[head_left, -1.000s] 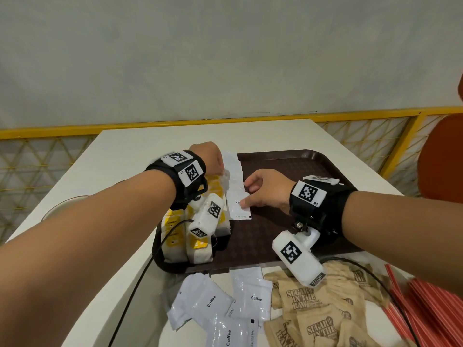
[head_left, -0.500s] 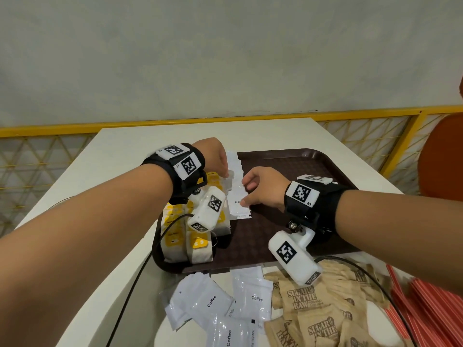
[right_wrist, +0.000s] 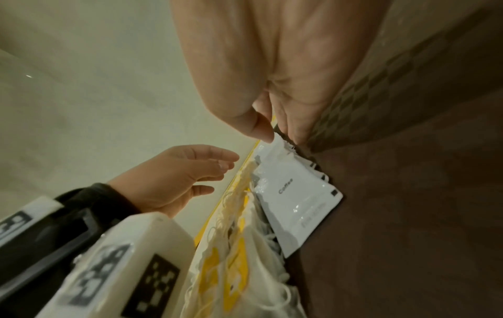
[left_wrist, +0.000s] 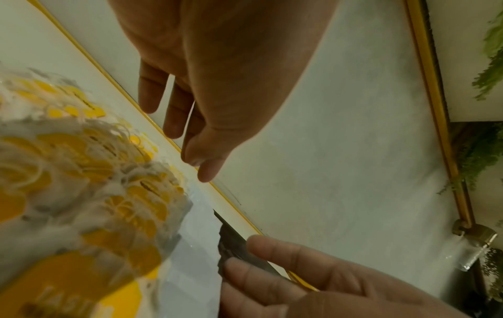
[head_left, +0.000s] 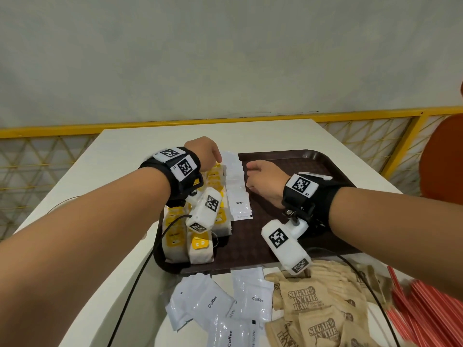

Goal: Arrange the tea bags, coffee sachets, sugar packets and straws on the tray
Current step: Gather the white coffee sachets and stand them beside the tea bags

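Left hand (head_left: 204, 152) hovers over the tea bags (head_left: 198, 221) at the tray's (head_left: 325, 166) left side, fingers loosely extended, holding nothing, apart from the bags below it. Right hand (head_left: 266, 179) sits just right of the overlapped row of white coffee sachets (head_left: 238, 194) — thumb and fingers touch that row's right edge at its far end; whether it is pinching the edge I cannot tell. Right half of the brown tray is bare. On the table (head_left: 120, 156) near the tray's front edge: loose coffee sachets (head_left: 225, 309), Sugar in the Raw packets (head_left: 315, 309), red straws (head_left: 426, 309) at far right.
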### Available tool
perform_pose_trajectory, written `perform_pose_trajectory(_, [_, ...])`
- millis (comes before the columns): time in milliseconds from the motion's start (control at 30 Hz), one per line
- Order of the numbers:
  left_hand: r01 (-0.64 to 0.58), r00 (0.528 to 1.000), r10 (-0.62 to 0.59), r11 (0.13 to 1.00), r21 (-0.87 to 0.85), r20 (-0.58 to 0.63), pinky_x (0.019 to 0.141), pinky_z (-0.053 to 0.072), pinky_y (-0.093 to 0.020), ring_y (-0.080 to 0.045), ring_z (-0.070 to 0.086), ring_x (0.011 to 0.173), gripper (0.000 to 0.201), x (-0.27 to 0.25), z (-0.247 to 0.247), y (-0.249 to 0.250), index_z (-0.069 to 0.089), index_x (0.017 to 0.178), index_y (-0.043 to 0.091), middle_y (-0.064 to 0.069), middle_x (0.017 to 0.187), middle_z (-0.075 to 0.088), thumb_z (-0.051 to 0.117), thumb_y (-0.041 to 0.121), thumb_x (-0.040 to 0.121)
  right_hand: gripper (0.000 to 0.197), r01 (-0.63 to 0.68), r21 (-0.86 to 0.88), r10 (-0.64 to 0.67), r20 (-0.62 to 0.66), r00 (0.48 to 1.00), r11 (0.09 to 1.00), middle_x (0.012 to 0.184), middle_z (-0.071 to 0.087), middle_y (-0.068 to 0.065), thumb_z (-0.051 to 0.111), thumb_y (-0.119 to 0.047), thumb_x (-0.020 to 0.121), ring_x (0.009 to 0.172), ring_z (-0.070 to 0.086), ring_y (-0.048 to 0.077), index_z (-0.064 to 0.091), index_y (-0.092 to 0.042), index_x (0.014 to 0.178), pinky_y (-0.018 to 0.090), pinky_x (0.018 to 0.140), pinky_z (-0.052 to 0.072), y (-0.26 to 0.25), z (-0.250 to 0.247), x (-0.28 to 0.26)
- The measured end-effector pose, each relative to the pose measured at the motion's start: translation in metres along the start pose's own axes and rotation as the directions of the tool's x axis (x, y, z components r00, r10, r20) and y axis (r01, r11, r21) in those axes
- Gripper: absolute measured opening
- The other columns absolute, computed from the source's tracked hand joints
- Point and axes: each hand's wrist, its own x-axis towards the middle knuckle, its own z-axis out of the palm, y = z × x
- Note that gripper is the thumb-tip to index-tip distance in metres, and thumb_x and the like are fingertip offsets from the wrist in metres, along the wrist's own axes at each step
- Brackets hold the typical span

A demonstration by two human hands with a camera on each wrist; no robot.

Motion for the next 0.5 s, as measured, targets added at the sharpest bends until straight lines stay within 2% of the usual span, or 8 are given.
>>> perform_pose_trajectory(133, [0.006,1.0,-0.006,1.0,-0.005,-0.006,0.089,0.048,-0.031,-0.023,0.058,0.108,0.036,-0.003,0.0,-0.003,0.071,0.106,0.018,-0.004,0.121,0.062,0.044,-0.001,0.092,0.056,0.011,0.003,-0.011,0.017,1.0,1.0,0.127,0.056,0.012,0.047,0.007,0.087,0.111,0.059,0.03,0.039,-0.005,0.142,0.047,0.099,0.048,-0.003,0.007,0.002])
perform_pose_trajectory(267, [0.006,1.0,-0.006,1.0,-0.014,0.0,0.088,0.049,-0.03,-0.023,0.059,0.106,0.035,-0.006,0.001,-0.005,0.071,0.103,0.019,-0.004,0.118,0.062,0.044,0.0,0.091,0.05,0.018,0.016,-0.018,-0.02,1.0,1.0,0.119,0.057,0.013,0.047,0.006,0.089,0.096,0.058,0.025,0.044,-0.003,0.138,0.035,0.09,0.049,-0.002,0.006,0.004])
perform_pose_trajectory(367, [0.003,1.0,-0.003,1.0,-0.028,0.004,0.088,0.049,-0.03,-0.023,0.059,0.106,0.036,-0.007,0.0,-0.007,0.071,0.103,0.02,-0.003,0.118,0.063,0.044,0.0,0.091,0.054,0.006,-0.016,-0.007,-0.022,1.0,1.0,0.123,0.055,0.013,0.047,0.006,0.089,0.097,0.057,0.023,0.04,-0.005,0.141,0.036,0.093,0.048,-0.003,0.0,0.001])
perform_pose_trajectory(433, [-0.01,1.0,0.01,0.999,-0.035,0.012,0.087,0.049,-0.029,-0.022,0.06,0.104,0.03,-0.008,-0.001,-0.008,0.071,0.102,0.019,-0.003,0.115,0.064,0.048,0.003,0.091,0.054,-0.002,-0.024,0.001,-0.028,1.0,1.0,0.116,0.055,0.01,0.049,0.006,0.088,0.1,0.058,0.025,0.042,-0.004,0.14,0.038,0.097,0.048,-0.002,-0.003,-0.003])
perform_pose_trajectory(500, [-0.035,0.999,0.036,0.999,-0.038,0.024,0.083,0.048,-0.027,-0.02,0.06,0.102,0.02,-0.009,-0.001,-0.008,0.072,0.099,0.018,-0.002,0.111,0.065,0.056,0.009,0.09,0.047,-0.001,-0.017,0.001,-0.026,1.0,1.0,0.111,0.055,0.009,0.052,0.008,0.086,0.1,0.059,0.026,0.049,-0.004,0.132,0.039,0.096,0.051,0.0,-0.003,-0.011])
